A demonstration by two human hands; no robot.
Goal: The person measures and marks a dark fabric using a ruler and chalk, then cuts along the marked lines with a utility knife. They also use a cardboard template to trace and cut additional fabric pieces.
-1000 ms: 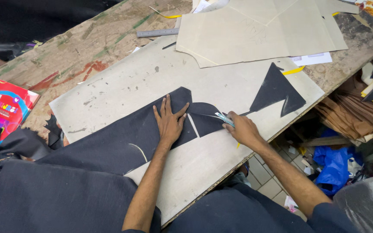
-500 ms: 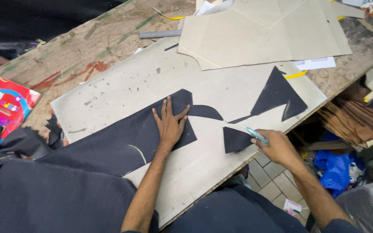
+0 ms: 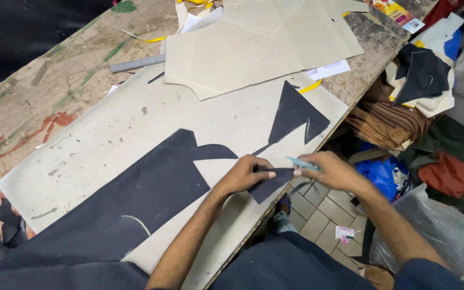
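A small dark fabric offcut (image 3: 268, 183) is pinched at the board's (image 3: 108, 129) near edge between the left hand's (image 3: 245, 174) fingertips and the right hand (image 3: 331, 171), which also grips a light-blue cutter (image 3: 303, 164). Half a second earlier, the left hand was pressed flat on the large dark cloth (image 3: 135, 198) and the offcut lay untouched.

A person's left hand (image 3: 244, 174) and right hand (image 3: 331, 171) pinch a small cut piece of dark fabric (image 3: 268, 183) at the edge of a pale cutting board (image 3: 108, 134), the right hand also gripping a light blue tool (image 3: 303, 164). A large dark cloth (image 3: 135, 198) lies just beside it; a triangular offcut (image 3: 295, 114) sits beyond, near beige pattern sheets (image 3: 253, 48) and a metal ruler (image 3: 137, 63)
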